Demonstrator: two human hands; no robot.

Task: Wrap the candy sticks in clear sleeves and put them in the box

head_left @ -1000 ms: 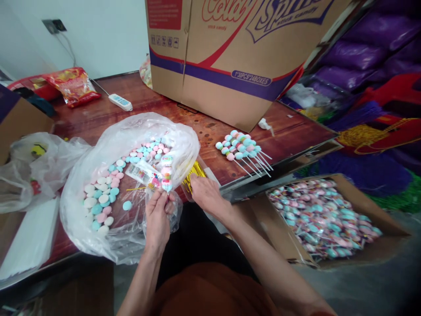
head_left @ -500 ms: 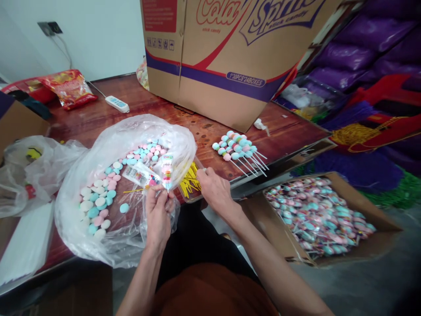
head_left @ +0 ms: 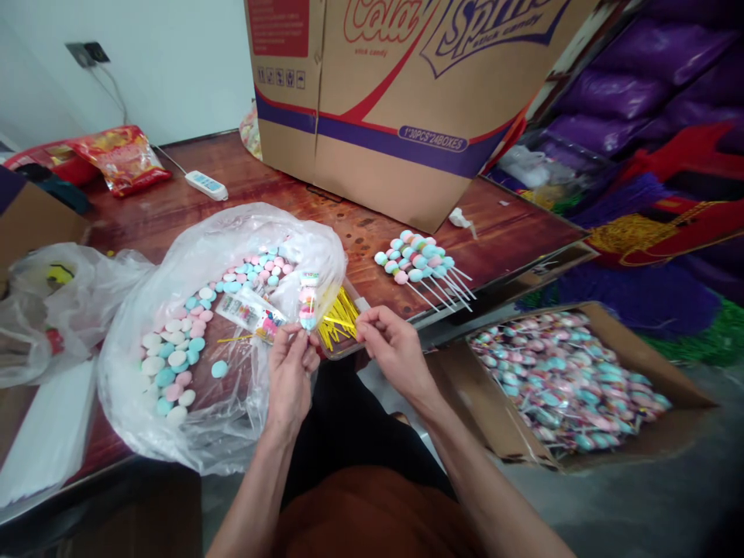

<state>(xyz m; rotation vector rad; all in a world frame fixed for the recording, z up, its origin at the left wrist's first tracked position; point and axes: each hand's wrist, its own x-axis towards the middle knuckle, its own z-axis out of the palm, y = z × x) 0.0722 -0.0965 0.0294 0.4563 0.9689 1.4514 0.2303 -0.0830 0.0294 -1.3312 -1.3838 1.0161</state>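
With left hand clamped on the base of the wrapped candy, just left of the tray of gold ties, and right hand pinched together at its right edge, whether on a tie impossible to tell, preferably keep the wrapper gathered tight.

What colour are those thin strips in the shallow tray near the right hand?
The thin, shiny strips are golden yellow; the head view shows them best.
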